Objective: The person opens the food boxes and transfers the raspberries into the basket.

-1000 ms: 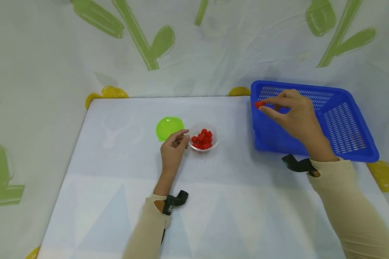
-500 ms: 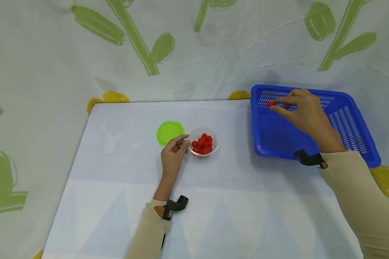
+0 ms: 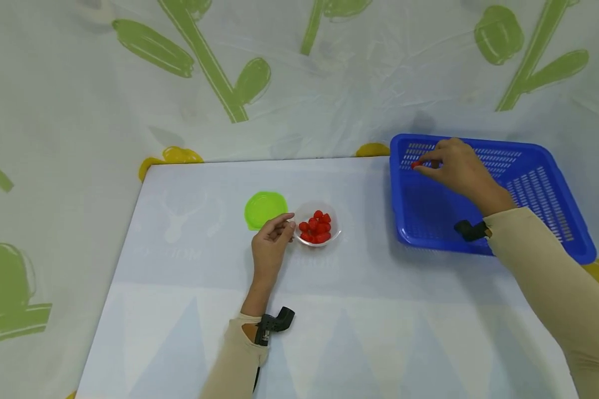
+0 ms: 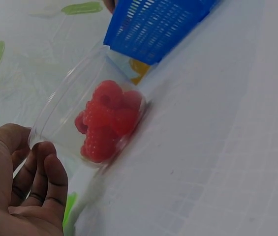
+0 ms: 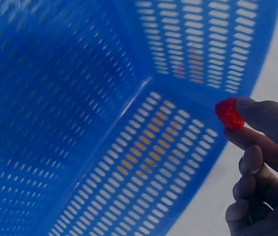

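Note:
My left hand (image 3: pixel 271 244) pinches the rim of a clear plastic bowl (image 4: pixel 62 105), thumb and fingertips right at its edge. Inside the bowl lies a small heap of red raspberries (image 4: pixel 107 120). Over the left part of a blue perforated basket (image 3: pixel 444 247), my right hand (image 3: pixel 461 172) holds a single raspberry (image 5: pixel 229 114) between thumb and index finger. The other fingers of that hand are curled in the right wrist view. Only bare mesh and walls of the basket show in that view.
A bright green lid (image 3: pixel 264 209) lies on the white table (image 3: pixel 179 249), just left of the bowl. The basket stands at the table's back right, near a sheet wall (image 3: pixel 359 100) printed with green leaves. Yellow printed flowers (image 3: pixel 182 154) show along the back edge.
My right hand has moved a little right over the basket with the raspberry, then slightly back left. The left hand keeps its grip on the bowl. The head view has tilted slightly.

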Demonstrator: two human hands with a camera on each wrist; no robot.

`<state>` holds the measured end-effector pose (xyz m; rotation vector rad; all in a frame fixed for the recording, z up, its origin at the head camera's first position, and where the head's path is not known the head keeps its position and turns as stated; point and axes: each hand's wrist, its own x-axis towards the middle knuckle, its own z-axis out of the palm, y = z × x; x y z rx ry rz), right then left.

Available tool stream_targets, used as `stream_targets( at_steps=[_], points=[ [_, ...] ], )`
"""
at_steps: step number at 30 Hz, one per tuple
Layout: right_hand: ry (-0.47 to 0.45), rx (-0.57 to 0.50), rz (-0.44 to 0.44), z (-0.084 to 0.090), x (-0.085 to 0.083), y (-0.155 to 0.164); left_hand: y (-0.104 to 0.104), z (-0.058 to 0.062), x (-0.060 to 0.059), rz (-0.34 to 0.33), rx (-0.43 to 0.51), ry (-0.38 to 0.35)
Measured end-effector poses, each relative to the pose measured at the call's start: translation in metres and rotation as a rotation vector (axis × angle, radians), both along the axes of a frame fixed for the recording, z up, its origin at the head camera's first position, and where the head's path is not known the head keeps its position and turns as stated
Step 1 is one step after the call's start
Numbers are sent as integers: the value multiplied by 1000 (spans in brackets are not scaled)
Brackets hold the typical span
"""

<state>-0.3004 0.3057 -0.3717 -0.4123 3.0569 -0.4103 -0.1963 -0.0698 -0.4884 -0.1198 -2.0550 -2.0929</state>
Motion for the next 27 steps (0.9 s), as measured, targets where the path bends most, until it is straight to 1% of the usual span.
stream_targets(
  at_steps=[5,8,13,20,24,27],
  points=[
    [-59,-7,4,-12,-14,3,0,-1,1,-1,-20,5],
    [-81,-5,34,-22,-21,2,-1,-2,2,5,-29,10],
    [-79,27,72,-36,-28,-2,-2,-3,2,11,-27,11],
    [-127,91,52,-49,-33,-4,-1,-3,3,8,-16,-3],
    [-104,113,52,-54,-36,-4,0,-4,1,3,-14,2],
    [-64,98,75,-58,-40,-4,-1,-3,-1,7,-16,16]
  ],
)
